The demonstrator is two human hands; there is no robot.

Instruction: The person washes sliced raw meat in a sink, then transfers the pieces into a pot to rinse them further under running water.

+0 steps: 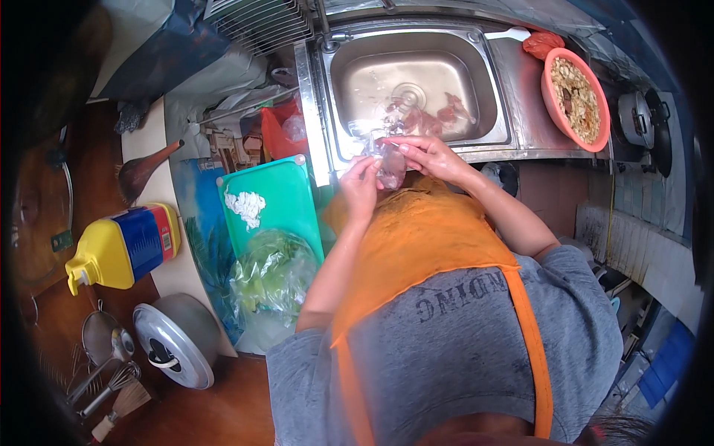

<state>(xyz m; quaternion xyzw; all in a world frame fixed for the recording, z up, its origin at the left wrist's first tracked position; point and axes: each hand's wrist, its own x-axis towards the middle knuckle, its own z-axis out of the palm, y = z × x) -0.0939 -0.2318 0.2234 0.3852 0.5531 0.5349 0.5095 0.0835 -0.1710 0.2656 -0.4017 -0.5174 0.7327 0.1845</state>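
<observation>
Both hands meet at the near edge of a stainless steel sink (357, 89), in front of my orange apron (424, 228). Between them hangs a clear plastic bag (394, 170), pinkish inside; its contents are hard to make out. My left hand (361, 181) pinches the bag's left side between thumb and fingers. From the right, my right hand (425, 153) grips its upper part with curled fingers. Beyond the hands, pieces of raw meat (423, 121) lie in the sink basin, close to the drain (410, 95). Part of the bag overlaps the basin's near rim.
Left stands a green board or table (279, 195) bearing white crumpled material (245, 207) and bagged leafy greens (273, 273). A pink bowl of chopped food (603, 111) sits right of the sink. Further left are a yellow jug (100, 251) and a lidded pot (184, 345). A wire rack (262, 22) stands behind.
</observation>
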